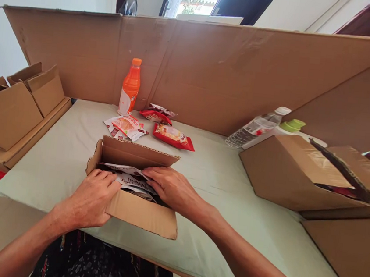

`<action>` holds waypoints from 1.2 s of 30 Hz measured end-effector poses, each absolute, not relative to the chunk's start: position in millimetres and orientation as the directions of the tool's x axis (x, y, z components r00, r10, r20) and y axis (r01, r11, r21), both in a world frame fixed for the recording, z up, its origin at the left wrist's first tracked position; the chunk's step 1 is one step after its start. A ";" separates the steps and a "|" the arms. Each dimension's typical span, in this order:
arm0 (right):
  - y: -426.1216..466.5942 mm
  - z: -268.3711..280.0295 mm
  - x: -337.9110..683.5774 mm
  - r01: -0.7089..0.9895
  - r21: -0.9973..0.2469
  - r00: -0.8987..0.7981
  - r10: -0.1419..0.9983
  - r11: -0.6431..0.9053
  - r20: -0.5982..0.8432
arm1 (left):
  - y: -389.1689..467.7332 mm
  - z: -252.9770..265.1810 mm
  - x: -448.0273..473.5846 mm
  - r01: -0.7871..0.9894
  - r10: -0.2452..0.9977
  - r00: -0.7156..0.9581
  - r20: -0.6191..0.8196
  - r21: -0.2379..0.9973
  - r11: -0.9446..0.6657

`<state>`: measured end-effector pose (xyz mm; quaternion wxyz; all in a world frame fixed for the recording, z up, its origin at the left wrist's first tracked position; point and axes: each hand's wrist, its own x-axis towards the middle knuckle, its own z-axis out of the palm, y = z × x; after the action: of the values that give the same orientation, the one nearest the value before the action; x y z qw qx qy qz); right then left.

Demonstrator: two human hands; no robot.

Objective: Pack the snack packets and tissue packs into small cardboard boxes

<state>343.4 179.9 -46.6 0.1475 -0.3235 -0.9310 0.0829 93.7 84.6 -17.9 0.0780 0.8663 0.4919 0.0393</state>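
An open cardboard box [144,215] stands near the front edge of the cloth-covered table, its flaps up at the back and folded out at the front. Inside lie white snack packets [131,179] with dark red lettering. My left hand [94,197] is closed over the box's front left corner, its fingertips reaching in beside the packets. From the right, my right hand [170,186] reaches into the box, thumb and fingers closed on the edge of a white packet. The fingertips of both hands are partly hidden.
Behind the box are an orange drink bottle [130,88], a pile of packets [127,126] and red packets [173,136]. Cardboard boxes [19,105] stand left; more boxes [287,171] and a clear bottle [255,128] are right. A tall cardboard screen [212,71] closes the back.
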 end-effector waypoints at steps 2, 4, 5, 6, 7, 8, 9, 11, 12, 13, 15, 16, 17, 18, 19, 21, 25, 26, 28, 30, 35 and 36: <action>175.2 -36.8 341.8 0.599 -0.205 -0.760 0.631 0.774 0.159 | 83.4 -17.3 93.6 0.845 0.858 0.514 -0.007 0.174 -0.505; 171.2 -22.8 336.1 0.623 -0.164 -0.753 0.644 0.764 0.139 | 82.8 -17.2 93.4 0.845 0.857 0.515 -0.004 0.173 -0.506; 170.6 -15.9 330.7 0.643 -0.141 -0.744 0.657 0.753 0.120 | 82.9 -17.2 93.4 0.845 0.858 0.514 -0.005 0.172 -0.506; 171.4 -9.9 323.5 0.667 -0.116 -0.732 0.676 0.736 0.079 | 83.3 -17.0 93.3 0.846 0.858 0.514 -0.006 0.171 -0.506; 173.7 -5.6 314.9 0.691 -0.093 -0.719 0.695 0.717 0.019 | 84.1 -16.9 93.3 0.846 0.858 0.513 -0.008 0.170 -0.505; 177.3 -3.3 305.6 0.710 -0.072 -0.704 0.709 0.700 -0.050 | 85.1 -16.7 93.3 0.847 0.859 0.512 -0.008 0.170 -0.504; 182.0 -3.0 296.5 0.724 -0.056 -0.689 0.716 0.688 -0.117 | 86.4 -16.5 93.3 0.848 0.860 0.510 -0.006 0.170 -0.502; 191.9 -7.2 281.5 0.734 -0.045 -0.671 0.712 0.678 -0.206 | 89.0 -16.9 93.4 0.849 0.862 0.508 -0.004 0.172 -0.499; 196.0 -10.5 276.9 0.734 -0.049 -0.670 0.710 0.677 -0.216 | 89.8 -17.5 93.4 0.849 0.862 0.506 -0.003 0.174 -0.498; 198.8 -13.7 274.9 0.733 -0.056 -0.672 0.710 0.678 -0.210 | 90.1 -18.4 93.3 0.847 0.861 0.508 0.004 0.176 -0.501; 200.3 -18.3 279.6 0.729 -0.070 -0.679 0.708 0.680 -0.195 | 88.0 -20.4 92.5 0.833 0.850 0.524 0.054 0.176 -0.525; 199.2 -19.3 286.3 0.726 -0.088 -0.685 0.709 0.682 -0.168 | 85.4 -21.3 91.6 0.819 0.836 0.538 0.106 0.169 -0.549; 197.1 -19.5 295.5 0.717 -0.125 -0.697 0.710 0.686 -0.100 | 81.9 -21.8 90.4 0.803 0.817 0.550 0.174 0.157 -0.575; 194.3 -19.2 306.7 0.696 -0.177 -0.705 0.709 0.696 0.010 | 77.5 -21.9 88.7 0.790 0.794 0.554 0.251 0.143 -0.596; 190.9 -18.5 319.0 0.662 -0.234 -0.697 0.700 0.712 0.157 | 72.6 -21.8 86.5 0.782 0.771 0.544 0.331 0.132 -0.609; 183.1 -17.7 343.5 0.575 -0.320 -0.594 0.653 0.753 0.470 | 62.8 -21.6 80.1 0.797 0.738 0.463 0.491 0.133 -0.589; 168.1 -24.9 372.2 0.545 -0.378 -0.333 0.606 0.749 0.722 | 52.5 -28.3 65.0 0.878 0.692 0.166 0.702 0.215 -0.429; 165.3 -28.8 373.8 0.546 -0.394 -0.294 0.609 0.739 0.737 | 52.6 -31.7 62.6 0.880 0.699 0.110 0.707 0.257 -0.399; 161.1 -37.4 372.1 0.529 -0.421 -0.251 0.610 0.737 0.751 | 55.5 -39.0 60.7 0.852 0.735 0.065 0.675 0.346 -0.394; 158.2 -44.5 367.8 0.505 -0.436 -0.224 0.602 0.744 0.767 | 60.8 -45.1 62.0 0.796 0.766 0.096 0.636 0.413 -0.442; 155.9 -48.4 367.4 0.513 -0.528 0.093 0.568 0.676 0.818 | 70.9 -48.6 66.3 0.713 0.798 0.103 0.594 0.515 -0.475; 155.9 -49.0 368.7 0.499 -0.584 0.122 0.616 0.640 0.778 | 71.1 -48.3 66.3 0.713 0.808 0.088 0.582 0.530 -0.459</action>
<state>368.7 155.9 -49.0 0.6189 -0.4216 -0.6610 0.0472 66.3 71.1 -48.3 0.0548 0.7354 0.5173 0.4342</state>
